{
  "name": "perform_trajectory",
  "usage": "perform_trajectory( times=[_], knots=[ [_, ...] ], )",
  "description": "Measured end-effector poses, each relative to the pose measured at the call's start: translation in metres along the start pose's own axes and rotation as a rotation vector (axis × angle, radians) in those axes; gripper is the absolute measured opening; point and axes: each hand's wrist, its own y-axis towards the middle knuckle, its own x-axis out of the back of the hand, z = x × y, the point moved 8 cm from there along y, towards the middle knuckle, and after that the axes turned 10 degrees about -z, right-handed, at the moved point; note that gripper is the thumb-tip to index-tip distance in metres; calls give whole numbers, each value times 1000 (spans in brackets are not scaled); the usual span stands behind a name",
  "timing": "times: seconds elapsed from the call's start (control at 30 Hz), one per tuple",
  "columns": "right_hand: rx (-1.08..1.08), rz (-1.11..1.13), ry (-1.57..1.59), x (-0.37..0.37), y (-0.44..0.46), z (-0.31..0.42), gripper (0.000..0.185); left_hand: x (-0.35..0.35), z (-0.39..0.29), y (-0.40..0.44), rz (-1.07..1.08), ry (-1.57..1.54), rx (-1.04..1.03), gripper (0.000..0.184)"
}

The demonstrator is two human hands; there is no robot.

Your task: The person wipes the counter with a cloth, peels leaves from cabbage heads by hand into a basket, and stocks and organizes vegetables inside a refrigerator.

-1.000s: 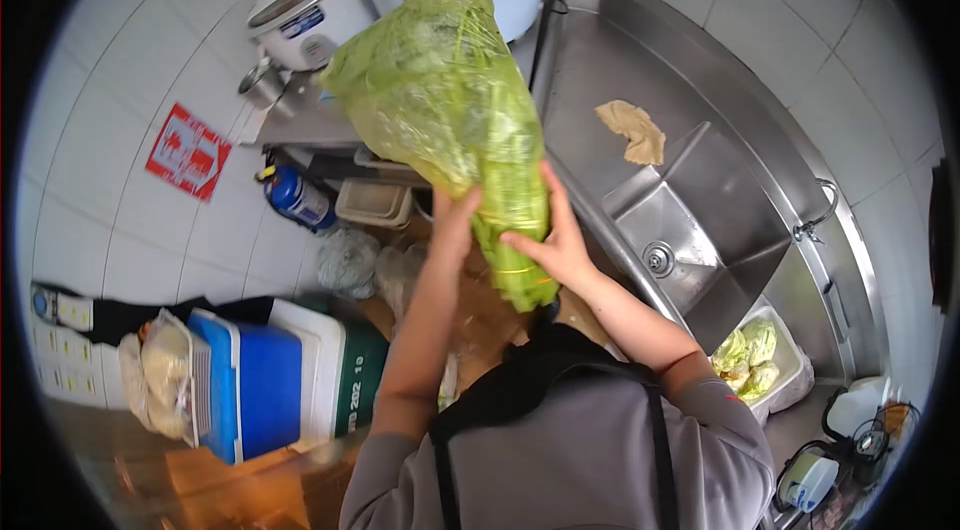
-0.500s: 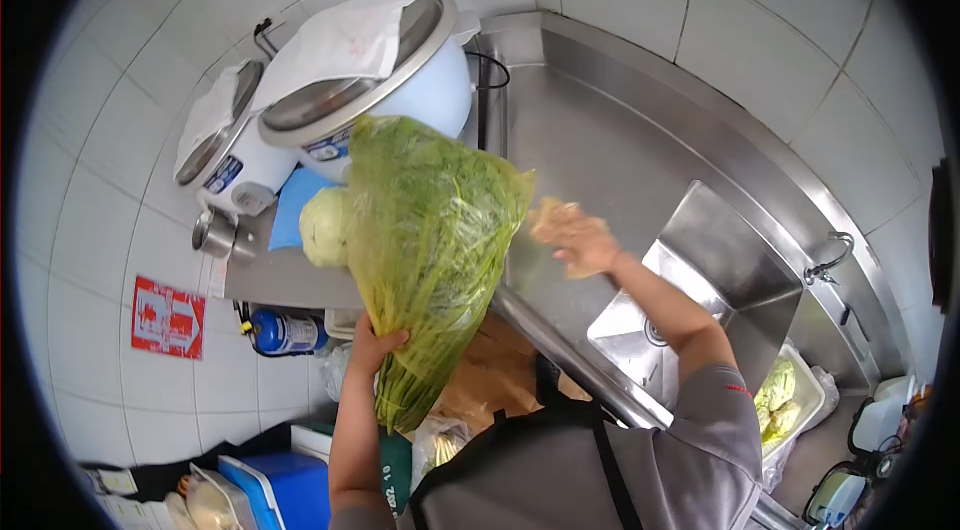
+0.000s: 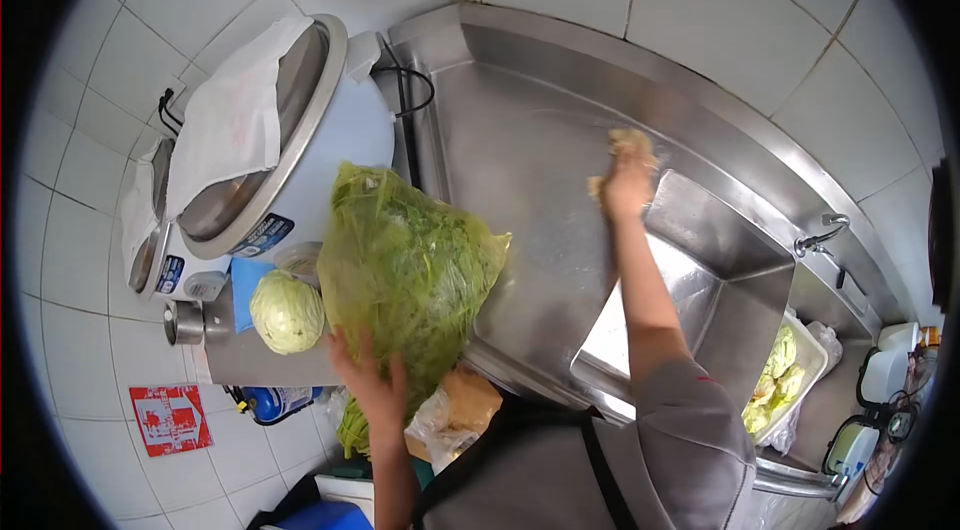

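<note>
My left hand point(image 3: 370, 385) has its fingers spread beside the lower part of a clear plastic bag of leafy greens point(image 3: 410, 270); whether it touches the bag I cannot tell. The greens' stems poke out below, partly hidden by the hand. On the left, a pale round cabbage point(image 3: 287, 313) sits against a blue item point(image 3: 248, 290). My right hand point(image 3: 628, 192), slightly blurred, presses a crumpled tan cloth point(image 3: 630, 143) onto the steel counter point(image 3: 530, 150), near the back corner of the sink basin.
A big lidded cooker point(image 3: 345, 140) with a white cloth point(image 3: 235, 110) stands at left, a smaller one beyond. The sink point(image 3: 690, 270) lies right of centre, with a tap point(image 3: 822, 235) behind. At far right is a white tray point(image 3: 815, 355) of vegetables. A brown paper bag point(image 3: 468, 405) is below.
My right hand has moved the cloth back and right across the counter. The bag of greens has come down lower, and my left hand has gone from gripping its stems to spread fingers.
</note>
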Motion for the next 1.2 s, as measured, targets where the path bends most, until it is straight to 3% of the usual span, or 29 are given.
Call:
perform_trajectory(
  times=[0.03,0.1,0.13,0.2,0.3,0.37,0.4,0.5,0.67,0.73,0.83,0.97,1.07,1.2],
  knots=[
    [-103,-84,58,14,5,-27,44,-14,-4,3,55,30,-20,62],
    [-764,-36,1007,14,3,-77,44,-37,-12,5,179,99,-46,61],
    [-379,-169,590,48,11,-60,48,-44,-8,6,224,85,-10,60],
    [-402,31,819,62,19,-22,52,-58,1,12,300,56,61,61],
    [-93,328,612,38,-6,57,47,-61,2,18,300,51,79,61],
    [304,521,524,8,-32,128,43,-62,3,18,294,53,71,61],
    [635,556,629,3,-47,171,45,-63,4,18,289,55,65,61],
    [844,227,658,-20,-41,243,46,-63,3,20,315,61,71,61],
    [740,432,150,-157,59,335,49,-68,7,27,375,79,118,61],
    [597,445,99,-172,97,350,51,-72,13,25,381,90,133,62],
    [235,287,145,-212,136,349,52,-73,14,28,387,89,143,61],
    [29,225,10,-198,136,304,54,-61,10,29,289,-16,114,67],
    [-78,219,-19,-169,121,237,54,-38,28,22,84,-436,224,67],
    [-234,228,-88,-111,86,132,54,-17,31,11,107,-335,173,59]
  ],
)
